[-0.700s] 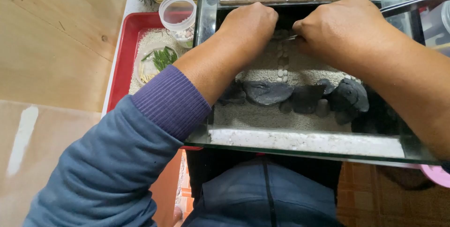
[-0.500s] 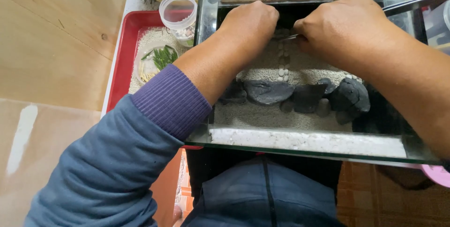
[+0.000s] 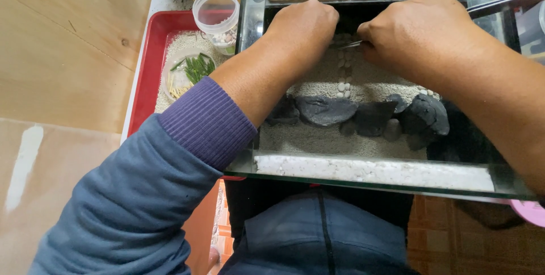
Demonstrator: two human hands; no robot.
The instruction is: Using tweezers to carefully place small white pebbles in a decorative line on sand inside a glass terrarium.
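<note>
Both my hands reach into a small glass tank (image 3: 374, 175) with a pale sand bed (image 3: 323, 139). A row of dark rocks (image 3: 363, 115) crosses the sand. A line of small white pebbles (image 3: 342, 73) runs back from the rocks. My right hand (image 3: 423, 31) grips long metal tweezers (image 3: 499, 2), whose tip (image 3: 355, 44) points left just above the pebbles. Beside that tip, my left hand (image 3: 304, 25) is curled over the sand at the back, fingers tucked under; what they hold is hidden.
A red tray (image 3: 145, 76) left of the tank holds sand, a clear dish with green plant cuttings (image 3: 196, 69) and a clear plastic cup (image 3: 216, 11) of small pebbles. Green plants lie at the back. A wooden board (image 3: 62, 42) lies at the left. A pink object shows at bottom right.
</note>
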